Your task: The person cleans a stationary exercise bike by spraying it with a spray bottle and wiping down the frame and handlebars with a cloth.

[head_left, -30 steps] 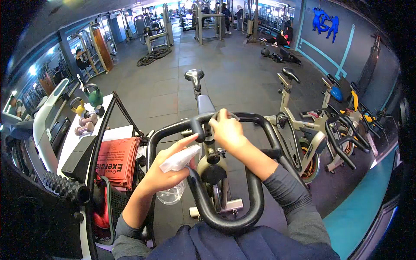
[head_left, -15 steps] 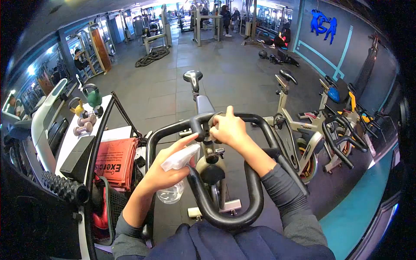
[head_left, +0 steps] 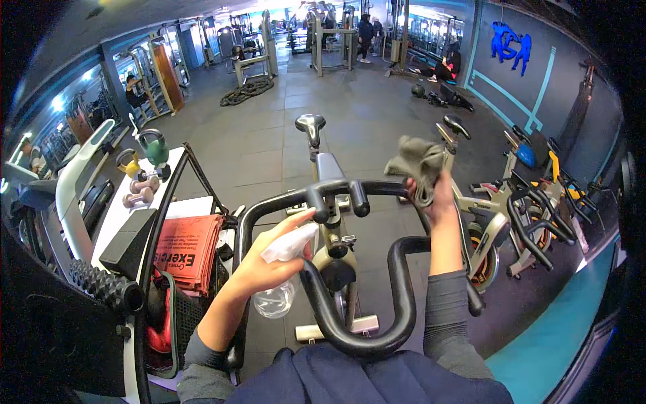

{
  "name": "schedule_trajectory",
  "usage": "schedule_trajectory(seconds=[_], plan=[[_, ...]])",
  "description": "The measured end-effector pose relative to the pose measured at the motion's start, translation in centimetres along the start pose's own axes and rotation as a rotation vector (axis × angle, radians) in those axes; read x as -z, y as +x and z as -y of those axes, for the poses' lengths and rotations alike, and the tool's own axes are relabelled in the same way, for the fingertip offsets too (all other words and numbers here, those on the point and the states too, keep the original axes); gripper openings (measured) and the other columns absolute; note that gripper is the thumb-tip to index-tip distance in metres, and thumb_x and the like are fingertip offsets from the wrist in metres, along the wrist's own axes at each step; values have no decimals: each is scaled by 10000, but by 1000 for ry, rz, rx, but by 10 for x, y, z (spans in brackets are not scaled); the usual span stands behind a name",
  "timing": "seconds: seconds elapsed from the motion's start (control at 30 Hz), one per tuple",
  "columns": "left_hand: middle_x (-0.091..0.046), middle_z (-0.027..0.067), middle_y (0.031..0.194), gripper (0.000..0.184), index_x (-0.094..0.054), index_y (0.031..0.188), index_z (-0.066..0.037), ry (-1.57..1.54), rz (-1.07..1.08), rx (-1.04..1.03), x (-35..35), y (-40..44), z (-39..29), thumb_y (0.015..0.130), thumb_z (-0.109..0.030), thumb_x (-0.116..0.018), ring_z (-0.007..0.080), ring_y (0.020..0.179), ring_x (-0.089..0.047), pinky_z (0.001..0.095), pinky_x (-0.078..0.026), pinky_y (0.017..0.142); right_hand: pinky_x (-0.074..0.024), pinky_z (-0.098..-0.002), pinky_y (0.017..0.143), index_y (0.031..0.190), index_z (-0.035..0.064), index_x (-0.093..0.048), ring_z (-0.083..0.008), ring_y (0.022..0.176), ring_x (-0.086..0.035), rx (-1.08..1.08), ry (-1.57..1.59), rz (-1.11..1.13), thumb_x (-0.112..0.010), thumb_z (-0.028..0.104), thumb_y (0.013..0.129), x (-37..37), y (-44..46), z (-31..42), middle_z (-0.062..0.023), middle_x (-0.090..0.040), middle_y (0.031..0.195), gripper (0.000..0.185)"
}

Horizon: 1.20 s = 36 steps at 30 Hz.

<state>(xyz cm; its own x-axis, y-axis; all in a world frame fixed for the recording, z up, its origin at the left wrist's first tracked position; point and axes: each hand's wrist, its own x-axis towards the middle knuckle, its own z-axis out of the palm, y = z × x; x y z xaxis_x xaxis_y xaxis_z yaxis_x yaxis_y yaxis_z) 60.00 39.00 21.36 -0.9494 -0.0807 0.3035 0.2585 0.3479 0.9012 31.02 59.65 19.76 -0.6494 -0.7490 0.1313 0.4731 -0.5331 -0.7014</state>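
My left hand (head_left: 252,269) is wrapped round a clear spray bottle (head_left: 274,301) with a white trigger head, beside the left side of the bike's black handlebar (head_left: 363,342). The index finger stretches forward above the bottle's head. On the other side, my right hand (head_left: 441,202) grips a crumpled grey-green cloth (head_left: 416,161), raised over the right part of the handlebar. The exercise bike's saddle (head_left: 310,123) faces me from beyond the bars. Part of the bottle is hidden behind my left fingers.
To the left, a shelf rack holds kettlebells (head_left: 154,147), dumbbells (head_left: 138,196), orange-red printed sheets (head_left: 190,252) and a spiky black roller (head_left: 106,286). More exercise bikes (head_left: 488,232) stand at the right. A person (head_left: 445,69) sits by the far wall.
My right hand has moved right, off the middle of the handlebar, and the cloth now shows plainly in it. My left hand still holds the spray bottle. The view has shifted slightly.
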Motion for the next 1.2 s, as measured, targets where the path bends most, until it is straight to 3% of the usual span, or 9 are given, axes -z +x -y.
schedule_trajectory(seconds=[0.17,0.3,0.37,0.47,0.5,0.57,0.7,0.9,1.2], plan=[[-574,42,818,752,-370,1391,-73,5,7,-21,2,0,2,663,19,-538,117,758,-542,247,-451,720,-427,-536,938,1323,139,-424,-334,1161,-483,325,-124,14,-405,682,842,-41,28,7,-154,-485,1275,726],[-579,50,900,764,-336,1400,-44,-17,52,53,4,0,-1,667,38,-536,122,855,-569,258,-448,813,-330,-472,1023,1325,124,-420,-336,1161,-440,563,-1413,-63,-341,630,898,-62,70,-47,-138,-443,1262,667],[-579,54,907,760,-334,1399,-40,-33,49,62,4,0,-4,672,34,-541,122,866,-571,259,-452,811,-280,-564,1021,1331,136,-434,-332,1245,-368,50,-2106,20,-327,589,917,-93,52,-74,-177,-386,1329,622],[-583,55,901,754,-333,1399,-37,-24,49,73,6,2,-6,678,30,-543,124,860,-577,263,-461,804,-310,-577,1003,1298,75,-486,-344,1326,-295,381,-2574,155,-379,606,886,-70,69,-108,-198,-316,1412,681],[-585,54,894,751,-333,1400,-40,-23,49,68,6,1,-6,682,27,-545,126,850,-581,265,-465,801,-310,-577,1003,1298,75,-486,-344,1326,-295,384,-2576,169,-379,606,886,-77,78,-104,-198,-316,1412,681],[-591,53,879,745,-333,1401,-45,-24,53,67,4,0,-5,690,20,-548,130,832,-589,268,-472,797,-329,-475,1034,1286,-1,-475,-358,1309,-334,-271,-2216,346,-361,606,886,-88,94,-102,-205,-326,1413,737],[-584,50,829,735,-349,1402,-71,-58,25,36,2,0,-1,699,9,-547,122,760,-568,253,-467,726,-313,-425,1060,1324,-47,-401,-379,1301,-339,-151,-2128,610,-340,562,901,-30,143,-124,-265,-307,1407,744],[-606,55,864,750,-322,1410,-47,-84,69,132,7,2,-7,704,-28,-575,132,827,-589,274,-469,800,-193,-422,1125,1417,-28,-226,-342,1378,-194,-247,-2045,415,-399,510,867,-41,174,-125,-247,-211,1470,789],[-605,58,869,758,-320,1411,-47,-48,61,126,6,4,-7,698,-20,-575,140,832,-595,279,-474,801,-239,-441,1106,1361,57,-368,-338,1352,-248,-297,-2065,381,-421,443,851,-26,224,-144,-222,-252,1457,642]])
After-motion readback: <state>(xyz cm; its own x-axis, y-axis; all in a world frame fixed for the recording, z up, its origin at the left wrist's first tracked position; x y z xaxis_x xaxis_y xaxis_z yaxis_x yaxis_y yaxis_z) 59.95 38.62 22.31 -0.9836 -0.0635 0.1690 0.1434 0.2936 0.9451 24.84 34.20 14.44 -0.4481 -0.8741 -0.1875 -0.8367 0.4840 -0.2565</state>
